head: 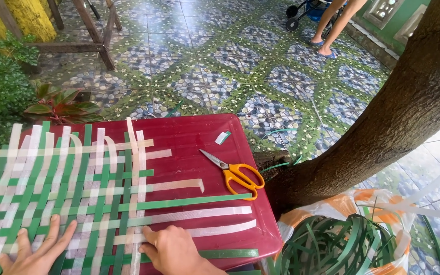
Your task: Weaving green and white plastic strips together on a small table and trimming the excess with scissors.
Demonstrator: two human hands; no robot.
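A mat woven of green and white flat strips (67, 193) lies on a dark red plastic table (199, 137). My left hand (36, 249) rests flat on the weave near its front left, fingers spread. At the weave's right edge my right hand (174, 249) presses down, fingers curled, touching a white vertical strip and the loose horizontal ends. Several strip ends stick out to the right over the bare table. Neither hand grips anything that I can see.
Orange-handled scissors (235, 173) lie on the table to the right of the mat, next to a small strip offcut (223, 136). A bag of green strips (332, 244) stands by a tree trunk (383, 122). Potted plants (59, 104) at left. A person's legs (332, 25) far back.
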